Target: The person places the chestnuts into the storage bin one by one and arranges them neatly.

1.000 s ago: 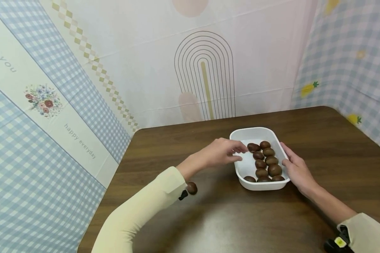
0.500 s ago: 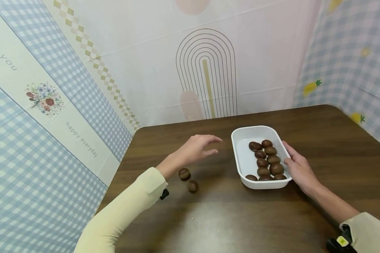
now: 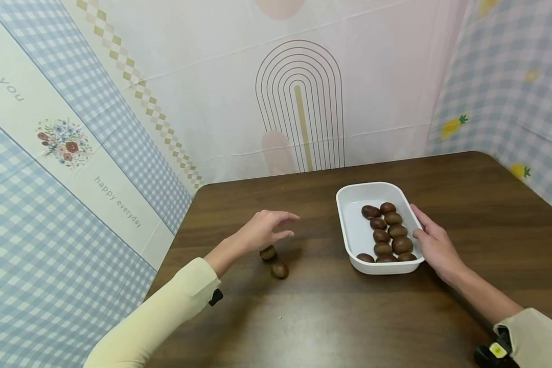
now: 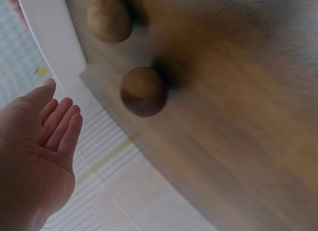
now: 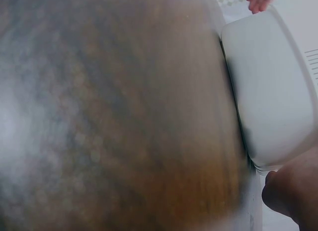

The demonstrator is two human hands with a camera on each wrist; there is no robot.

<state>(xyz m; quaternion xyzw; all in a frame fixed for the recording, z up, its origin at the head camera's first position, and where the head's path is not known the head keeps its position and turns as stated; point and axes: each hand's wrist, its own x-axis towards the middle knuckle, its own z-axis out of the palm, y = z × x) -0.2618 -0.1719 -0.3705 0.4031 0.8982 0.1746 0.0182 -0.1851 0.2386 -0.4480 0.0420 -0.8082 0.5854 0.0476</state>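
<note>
In the head view my left hand hovers above the table, fingers extended and thumb apart, holding nothing. Two loose brown chestnuts lie beneath and beside it: one partly hidden chestnut and a nearer chestnut. The left wrist view shows the same open palm apart from a dark chestnut and a tan one. My right hand grips the right rim of a white rectangular dish, thumb over the edge. Several chestnuts sit inside, mostly in two columns toward the right.
The brown wooden table is backed by a pale patterned cloth. Blue checked cloth hangs at the left, and another at the right. A tiny pale speck lies on the table near the front.
My left hand has drawn back from over the dish, leftward to above the loose chestnuts, uncovering a second one. The right hand keeps its grip on the dish.
</note>
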